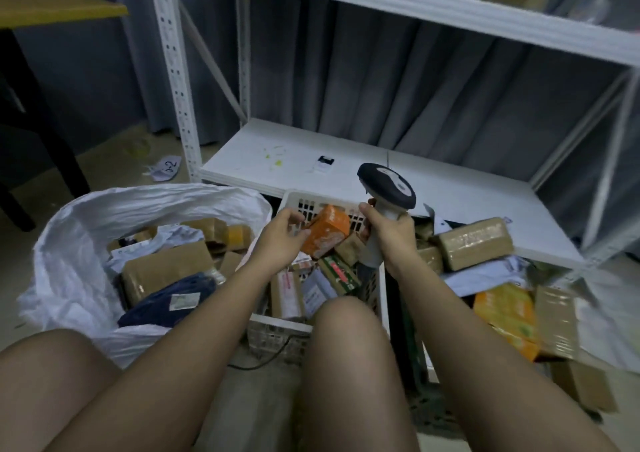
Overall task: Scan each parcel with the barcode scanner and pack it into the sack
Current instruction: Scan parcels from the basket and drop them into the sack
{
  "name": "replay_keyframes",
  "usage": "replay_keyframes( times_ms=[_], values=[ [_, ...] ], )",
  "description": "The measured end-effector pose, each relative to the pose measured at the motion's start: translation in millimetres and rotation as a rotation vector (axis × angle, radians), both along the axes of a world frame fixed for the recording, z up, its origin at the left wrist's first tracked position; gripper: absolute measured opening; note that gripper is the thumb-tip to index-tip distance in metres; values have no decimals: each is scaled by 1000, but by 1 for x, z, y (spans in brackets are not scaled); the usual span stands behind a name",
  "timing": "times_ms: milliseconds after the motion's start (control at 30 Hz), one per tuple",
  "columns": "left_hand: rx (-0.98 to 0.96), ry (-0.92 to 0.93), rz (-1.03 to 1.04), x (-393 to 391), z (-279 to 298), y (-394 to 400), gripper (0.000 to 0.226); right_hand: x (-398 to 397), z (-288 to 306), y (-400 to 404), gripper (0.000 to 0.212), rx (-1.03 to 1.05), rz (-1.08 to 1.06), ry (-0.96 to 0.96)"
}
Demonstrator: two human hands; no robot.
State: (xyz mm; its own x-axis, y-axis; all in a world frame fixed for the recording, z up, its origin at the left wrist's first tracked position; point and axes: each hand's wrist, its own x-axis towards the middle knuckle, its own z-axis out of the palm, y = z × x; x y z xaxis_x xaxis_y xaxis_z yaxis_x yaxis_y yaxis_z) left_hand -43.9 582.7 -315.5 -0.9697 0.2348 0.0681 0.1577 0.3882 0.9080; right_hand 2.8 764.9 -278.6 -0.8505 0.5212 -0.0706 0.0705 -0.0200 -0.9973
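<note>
Dead centre of the frame, the left hand (282,235) has its grip clamped on a small orange parcel (325,235), lifted just above the white plastic crate (294,199) full of unscanned boxes. My guess is it's tilted like that so the label turns toward the scanner. Right next to it, the right hand (388,232) is wrapped tight round the handle of the barcode scanner (386,187), whose dark head points up and away toward the low white shelf (467,195), so I'd say the scan isn't lined up yet. Over at the left of the frame the white sack (69,244) sits open-mouthed and already half full of brown boxes, close enough to drop things in without reaching. More parcels are piled at the right, including a taped brown parcel (474,244).
</note>
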Motion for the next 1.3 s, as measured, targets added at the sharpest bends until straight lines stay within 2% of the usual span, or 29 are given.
replay_keyframes(
  times_ms=[233, 500, 633, 767, 967, 1033, 1200, 1300],
  values=[
    [-66, -40, -30, -51, -19, 53, 21, -30, -43, 46, 17, 3, -8, -159],
    [-99, -207, -46, -141, -88, 122, 40, -110, -124, 87, 16, -70, -36, -259],
    [-159, -140, 51, -183, -125, 153, 35, -156, -157, 103, 26, -82, -95, -271],
    [-217, -107, 50, -227, -167, 179, 41, -200, -190, 115, 39, -66, -152, -269],
    [-469, -15, -13, -271, -227, 196, 42, -231, -223, 128, 45, -112, -179, -313],
    [-519, -28, -28, -275, -235, 196, 40, -234, -228, 129, 44, -121, -168, -319],
    [-489, -4, 136, -279, -235, 181, 34, -237, -230, 133, 39, -170, -149, -293],
    [-505, -24, 157, -277, -232, 175, 33, -236, -229, 133, 36, -177, -130, -287]
  ],
)
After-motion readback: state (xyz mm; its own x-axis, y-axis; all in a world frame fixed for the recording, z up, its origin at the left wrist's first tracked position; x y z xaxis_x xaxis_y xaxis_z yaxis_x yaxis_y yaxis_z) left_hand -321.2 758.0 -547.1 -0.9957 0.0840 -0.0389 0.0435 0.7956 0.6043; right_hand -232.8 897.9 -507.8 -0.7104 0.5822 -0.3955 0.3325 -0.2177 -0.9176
